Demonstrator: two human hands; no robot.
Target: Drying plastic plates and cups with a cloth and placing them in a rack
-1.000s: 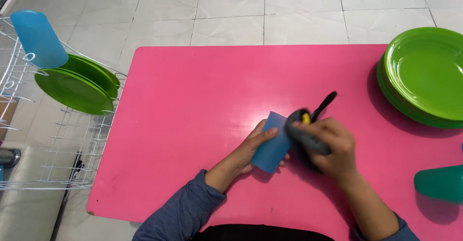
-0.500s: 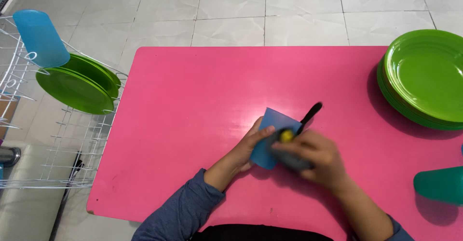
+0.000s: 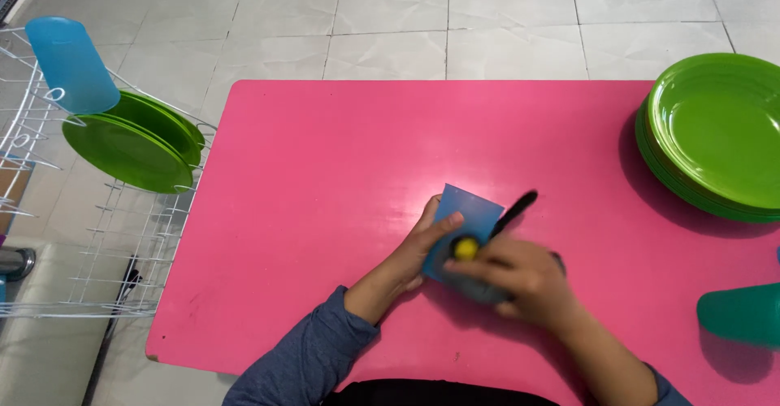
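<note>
**Brush slid down over the cup**

Nearest, the right hand (image 3: 520,280) gripped a black-handled brush (image 3: 508,215) — shifted lower across the blue cup (image 3: 465,211), which the left hand (image 3: 422,243) clasped mid-table (image 3: 341,170). Green plates (image 3: 715,130) sat at two o'clock, a rack (image 3: 49,211) at ten.

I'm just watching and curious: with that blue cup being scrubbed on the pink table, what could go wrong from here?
1. The left hand steadies the blue cup only from one side, so a hard push from the right hand with the black-handled brush might make it slip away.
2. The teal cup sits near the right arm; a wide elbow swing might knock it.
</note>
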